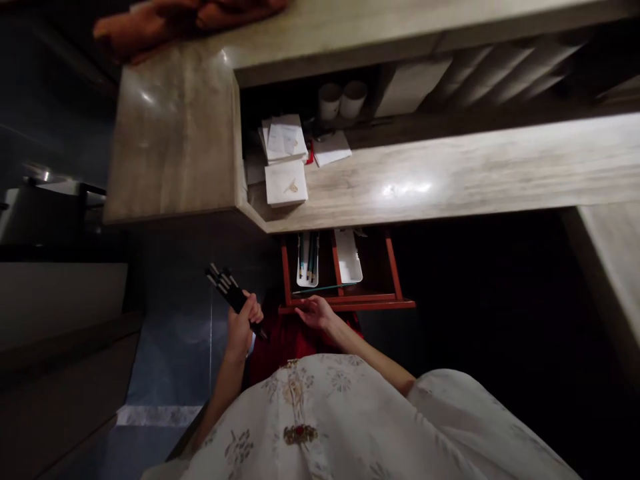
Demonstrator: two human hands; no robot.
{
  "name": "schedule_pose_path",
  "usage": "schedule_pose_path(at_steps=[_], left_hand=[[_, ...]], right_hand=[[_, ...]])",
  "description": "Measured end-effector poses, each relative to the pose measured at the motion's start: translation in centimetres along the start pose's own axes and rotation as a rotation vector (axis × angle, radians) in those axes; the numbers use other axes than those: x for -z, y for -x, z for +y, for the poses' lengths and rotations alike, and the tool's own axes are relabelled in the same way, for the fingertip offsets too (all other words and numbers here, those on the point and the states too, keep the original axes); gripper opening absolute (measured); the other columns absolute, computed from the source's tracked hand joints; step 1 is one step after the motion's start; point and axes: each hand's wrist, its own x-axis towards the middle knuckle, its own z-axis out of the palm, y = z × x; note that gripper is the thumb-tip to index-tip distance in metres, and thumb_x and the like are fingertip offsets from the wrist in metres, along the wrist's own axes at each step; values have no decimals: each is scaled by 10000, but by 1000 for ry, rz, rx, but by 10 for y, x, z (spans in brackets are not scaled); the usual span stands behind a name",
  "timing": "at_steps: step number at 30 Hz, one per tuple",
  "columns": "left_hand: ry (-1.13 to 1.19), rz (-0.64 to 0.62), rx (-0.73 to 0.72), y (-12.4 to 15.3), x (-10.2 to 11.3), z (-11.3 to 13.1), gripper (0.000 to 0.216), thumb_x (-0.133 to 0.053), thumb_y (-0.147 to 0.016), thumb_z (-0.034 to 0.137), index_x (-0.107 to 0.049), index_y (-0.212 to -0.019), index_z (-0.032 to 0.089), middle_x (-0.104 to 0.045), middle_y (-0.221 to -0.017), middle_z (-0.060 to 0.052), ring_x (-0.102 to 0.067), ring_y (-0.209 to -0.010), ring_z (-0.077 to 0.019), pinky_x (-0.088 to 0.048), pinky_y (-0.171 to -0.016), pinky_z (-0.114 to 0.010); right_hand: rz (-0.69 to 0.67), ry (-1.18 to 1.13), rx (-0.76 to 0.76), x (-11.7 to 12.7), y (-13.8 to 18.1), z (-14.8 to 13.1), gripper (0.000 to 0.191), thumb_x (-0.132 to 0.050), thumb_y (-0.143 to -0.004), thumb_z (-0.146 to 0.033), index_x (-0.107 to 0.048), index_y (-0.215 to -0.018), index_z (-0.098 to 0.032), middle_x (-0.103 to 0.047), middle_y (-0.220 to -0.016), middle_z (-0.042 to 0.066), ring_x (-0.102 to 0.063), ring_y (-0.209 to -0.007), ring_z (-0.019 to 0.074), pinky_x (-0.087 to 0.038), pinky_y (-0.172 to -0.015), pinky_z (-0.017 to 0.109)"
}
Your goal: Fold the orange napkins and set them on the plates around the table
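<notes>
My left hand grips a bundle of black pens, whose silver-tipped ends point up and to the left. My right hand has its fingers curled over the front rail of an open red wooden drawer. Inside the drawer, a white tray holds several pencils or brushes with teal shafts. A second white tray stands beside it, and its contents are hard to make out. One teal pencil or brush lies loose across the drawer's near end.
Above the drawer runs a marble-look counter with stacked papers and a white square note on it. Two white cups stand on a shelf behind. An orange cloth lies at the top, and a tiled floor is at left.
</notes>
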Motion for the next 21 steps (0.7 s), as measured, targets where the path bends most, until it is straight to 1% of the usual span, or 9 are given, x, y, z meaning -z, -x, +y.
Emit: schedule_pose_path(at_steps=[7,9,11,12,14,16,17,18,21], left_hand=[[105,124,-44,3,26,34,389,-769,-650,313,-417,-767,197,-280,-443,128,-244,-358,-17,-240,-377,-130],[143,120,-44,0,36,46,387,-768,-652,312,-421,-781,201,-284,-443,128,-245,-357,-19,-237,-376,-128],[187,71,-10,-6,45,62,391,-771,-650,314,-425,-798,205,-283,-445,129,-242,-355,-20,-226,-375,-126],[211,27,17,-9,50,73,395,-772,-649,319,-420,-788,204,-279,-446,128,-237,-355,-19,-219,-376,-127],[258,-82,54,-19,62,101,415,-775,-652,330,-391,-737,197,-272,-451,123,-226,-358,-18,-212,-379,-132],[285,-175,22,-35,82,137,455,-778,-652,353,-355,-687,191,-268,-455,117,-222,-364,-19,-211,-383,-144],[291,-201,-31,-45,95,156,466,-777,-652,369,-347,-676,190,-268,-458,114,-225,-369,-20,-212,-386,-149],[288,-212,-105,-57,111,176,466,-772,-658,385,-350,-671,189,-272,-462,111,-236,-375,-22,-220,-392,-155],[185,-176,-395,-95,174,238,402,-723,-705,421,-400,-679,183,-330,-488,91,-332,-428,-39,-304,-454,-180]], right_hand=[[-10,31,208,-62,21,-40,98,-435,-774,-167,-521,-730,-149,-572,-677,43,-596,-674,136,-464,-579,209],[14,50,290,-79,24,-43,125,-420,-790,-169,-528,-730,-148,-569,-653,40,-594,-670,129,-452,-590,205],[-15,152,348,-99,29,-33,167,-396,-809,-177,-551,-755,-146,-596,-682,43,-600,-683,127,-447,-611,209],[-81,252,349,-112,32,-22,197,-384,-822,-193,-570,-783,-140,-623,-736,55,-608,-709,132,-449,-627,216],[-312,499,315,-148,39,10,265,-379,-843,-250,-607,-866,-117,-657,-896,94,-622,-796,155,-458,-674,237],[-553,656,263,-197,42,56,330,-398,-844,-323,-622,-933,-96,-651,-999,119,-619,-880,179,-466,-730,256],[-622,673,249,-226,40,81,346,-413,-837,-350,-625,-938,-97,-653,-990,113,-616,-885,177,-468,-743,256],[-647,668,239,-256,36,107,345,-426,-827,-366,-628,-929,-106,-659,-955,96,-615,-866,168,-471,-746,253],[-613,604,222,-356,8,179,276,-469,-796,-374,-621,-829,-146,-651,-790,33,-601,-761,138,-487,-730,255]])
